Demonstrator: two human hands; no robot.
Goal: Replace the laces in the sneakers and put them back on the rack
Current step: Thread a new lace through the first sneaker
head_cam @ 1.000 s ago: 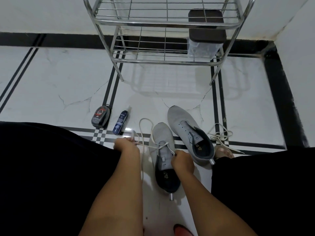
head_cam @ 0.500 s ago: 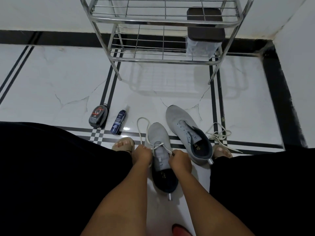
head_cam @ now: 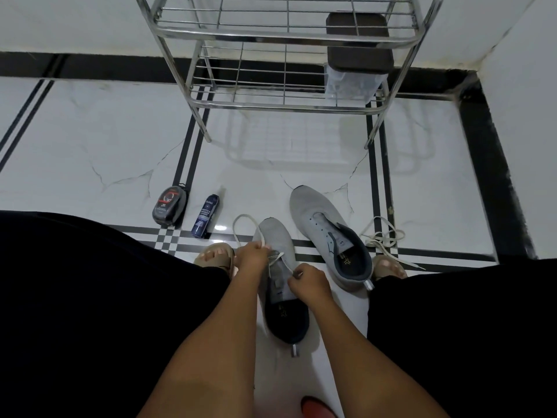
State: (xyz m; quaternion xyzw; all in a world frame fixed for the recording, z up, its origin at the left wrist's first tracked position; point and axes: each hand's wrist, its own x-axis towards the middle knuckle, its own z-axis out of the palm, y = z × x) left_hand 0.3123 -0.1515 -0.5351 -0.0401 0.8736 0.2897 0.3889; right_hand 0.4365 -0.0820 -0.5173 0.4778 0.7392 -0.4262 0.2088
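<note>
Two grey sneakers lie on the white floor between my knees. The near sneaker (head_cam: 275, 236) has a white lace (head_cam: 241, 220) threaded through its lowest eyelets, looping out past the toe. My left hand (head_cam: 251, 256) pinches one end of that lace at the shoe's left side. My right hand (head_cam: 307, 280) pinches the other end over the tongue. The far sneaker (head_cam: 319, 218) lies unlaced to the right. A loose lace (head_cam: 381, 236) sits in a tangle beside it. The steel wire rack (head_cam: 283, 37) stands against the wall ahead.
A black shoe-polish sponge (head_cam: 170, 206) and a small blue spray bottle (head_cam: 205, 215) stand on the floor at the left. A dark-lidded clear container (head_cam: 355, 67) sits on the rack's lower shelf. My sandalled feet (head_cam: 215, 256) flank the shoes. A red object (head_cam: 316, 407) shows at the bottom edge.
My left hand, stretched out to the left with the lace a second ago, has come back in to the near sneaker. My right hand stayed at the tongue.
</note>
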